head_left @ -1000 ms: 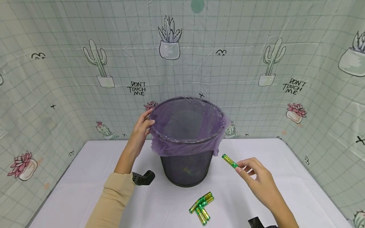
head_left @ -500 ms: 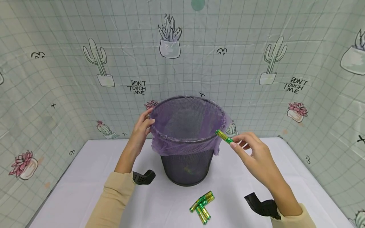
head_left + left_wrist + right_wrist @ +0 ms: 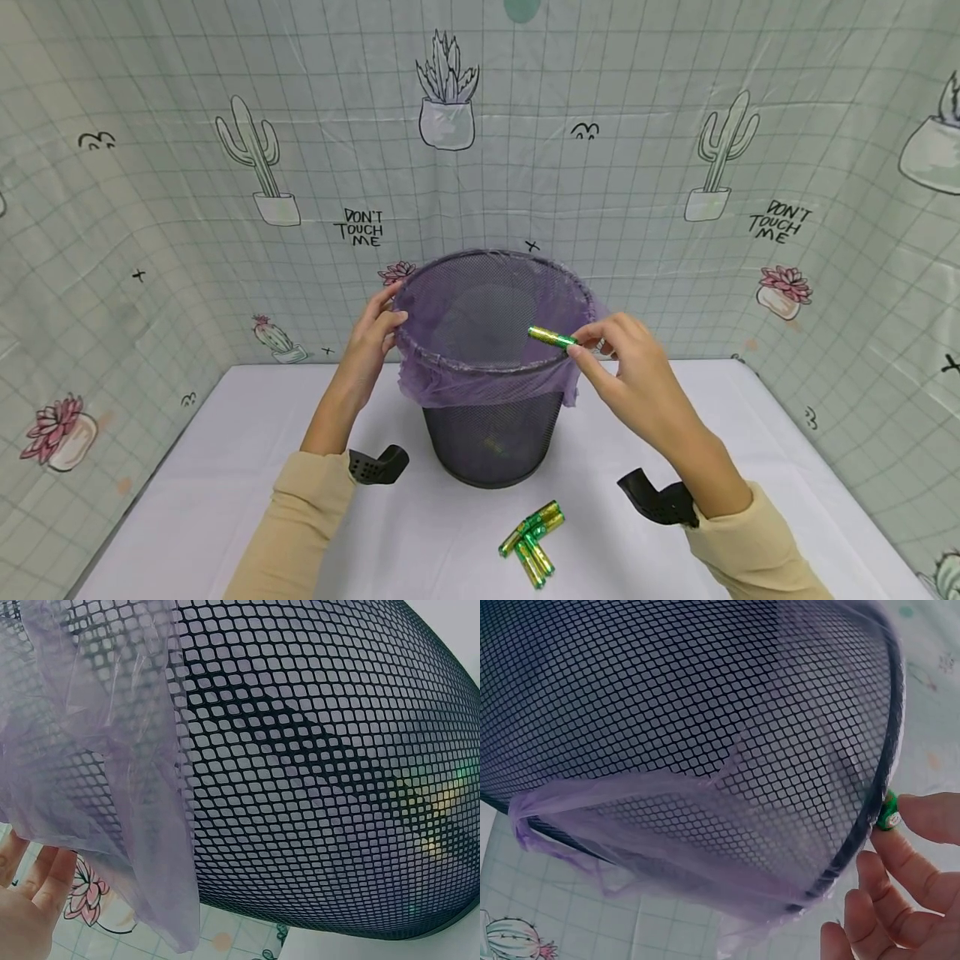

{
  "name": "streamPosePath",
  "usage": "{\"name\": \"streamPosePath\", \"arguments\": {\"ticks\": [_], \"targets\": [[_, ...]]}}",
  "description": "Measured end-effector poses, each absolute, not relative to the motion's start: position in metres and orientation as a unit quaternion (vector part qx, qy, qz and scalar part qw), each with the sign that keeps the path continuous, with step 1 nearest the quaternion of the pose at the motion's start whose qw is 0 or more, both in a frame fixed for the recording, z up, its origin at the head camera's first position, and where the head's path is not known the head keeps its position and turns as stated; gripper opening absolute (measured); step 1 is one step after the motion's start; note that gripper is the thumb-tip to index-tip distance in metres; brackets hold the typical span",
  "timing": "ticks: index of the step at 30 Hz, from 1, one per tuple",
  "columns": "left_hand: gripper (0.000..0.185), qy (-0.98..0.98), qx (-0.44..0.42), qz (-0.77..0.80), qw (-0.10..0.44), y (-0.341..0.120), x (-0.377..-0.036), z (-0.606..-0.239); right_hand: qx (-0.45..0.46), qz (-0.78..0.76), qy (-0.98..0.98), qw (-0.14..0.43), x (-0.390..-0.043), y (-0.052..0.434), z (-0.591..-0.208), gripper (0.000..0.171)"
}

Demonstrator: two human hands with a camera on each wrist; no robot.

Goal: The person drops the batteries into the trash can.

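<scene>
A black mesh waste bin lined with a purple bag stands mid-table. My left hand grips its rim on the left side; in the left wrist view its fingers lie beside the mesh wall. My right hand pinches a green battery by one end and holds it level over the bin's opening at the right rim. The right wrist view shows the battery's end at the rim, between the fingers.
Several green batteries lie in a loose heap on the white table in front of the bin. A green glint shows through the mesh low inside the bin. Patterned curtain walls close in the back and sides.
My right hand has carried the battery up and to the left, from beside the bin to over its right rim. The left hand has kept its hold on the rim.
</scene>
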State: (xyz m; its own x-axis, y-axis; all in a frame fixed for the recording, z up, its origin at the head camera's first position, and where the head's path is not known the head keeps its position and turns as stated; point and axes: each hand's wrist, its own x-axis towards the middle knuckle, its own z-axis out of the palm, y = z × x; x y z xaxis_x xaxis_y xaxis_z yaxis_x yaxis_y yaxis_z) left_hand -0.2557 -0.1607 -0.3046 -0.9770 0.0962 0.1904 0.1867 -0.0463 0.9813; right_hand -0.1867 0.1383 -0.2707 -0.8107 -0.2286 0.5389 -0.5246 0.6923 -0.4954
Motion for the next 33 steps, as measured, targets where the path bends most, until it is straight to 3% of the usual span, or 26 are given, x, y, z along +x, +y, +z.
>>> {"name": "streamPosePath", "arguments": {"ticks": [23,33], "targets": [[0.057,-0.692,-0.096,-0.715,0.034,-0.161,-0.257,-0.303,0.211,0.334,-0.887,0.240,-0.186,0.138,-0.272,0.011],[0.057,-0.697,-0.101,-0.709,0.035,-0.161,-0.256,-0.303,0.193,0.327,-0.896,0.228,-0.169,0.149,-0.298,0.008]]}}
